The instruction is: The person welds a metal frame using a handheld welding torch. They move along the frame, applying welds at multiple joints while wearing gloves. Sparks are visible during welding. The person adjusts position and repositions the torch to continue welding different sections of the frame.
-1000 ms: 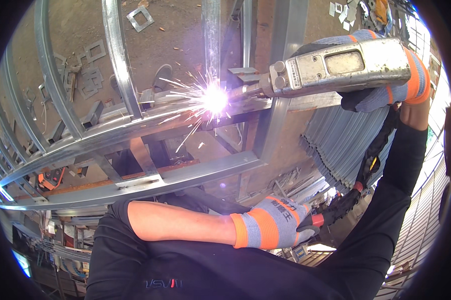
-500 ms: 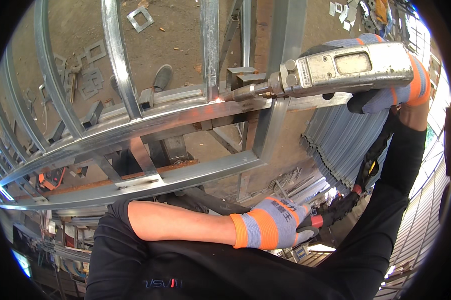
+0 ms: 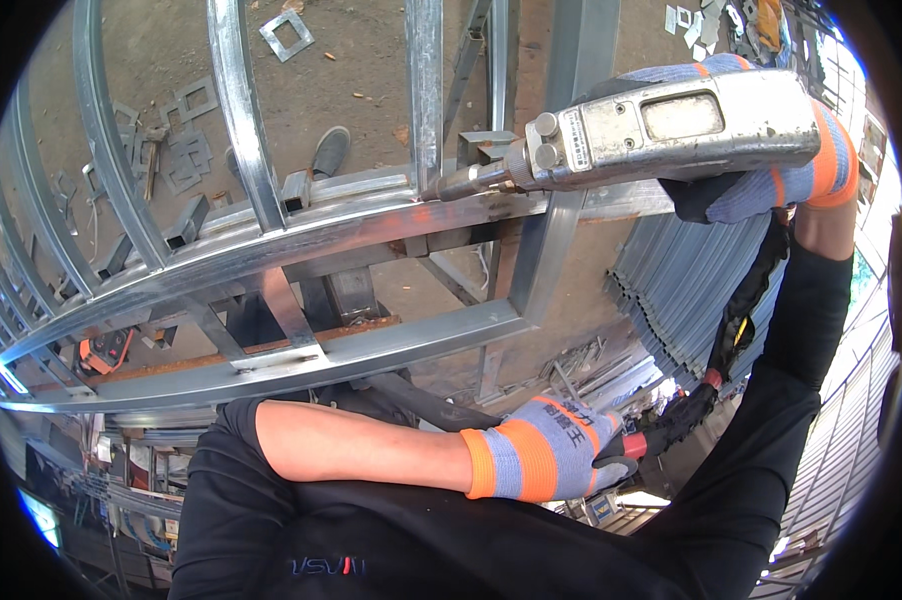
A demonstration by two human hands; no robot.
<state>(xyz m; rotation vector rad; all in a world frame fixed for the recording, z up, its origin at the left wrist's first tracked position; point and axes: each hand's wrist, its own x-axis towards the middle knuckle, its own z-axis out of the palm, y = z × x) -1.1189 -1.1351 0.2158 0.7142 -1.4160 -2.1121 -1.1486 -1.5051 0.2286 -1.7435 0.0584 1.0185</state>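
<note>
My right hand (image 3: pixel 761 190), in a grey and orange glove, is wrapped round a handheld welding gun (image 3: pixel 686 125) with a worn metal body. Its narrow nozzle (image 3: pixel 461 184) points left and meets the joint where an upright metal bar (image 3: pixel 425 95) joins a long horizontal rail (image 3: pixel 321 228). My left hand (image 3: pixel 546 448), gloved the same way, lies low in front of my body. Its fingers are curled round a black sheathed cable (image 3: pixel 676 418) beside a red collar (image 3: pixel 634 446); part of the grip is hidden behind the glove.
More upright bars (image 3: pixel 241 120) rise from the rail on the left. A lower rail (image 3: pixel 421 338) runs nearer me. Corrugated metal sheets (image 3: pixel 671 290) are stacked at right. Square metal plates (image 3: pixel 287 36) lie on the ground, and an orange and black device (image 3: pixel 106 350) sits at far left.
The welding gun and my right hand have shifted slightly left, bringing the nozzle closer to the upright bar's base. The bright spot at its tip is gone. My left hand stays put.
</note>
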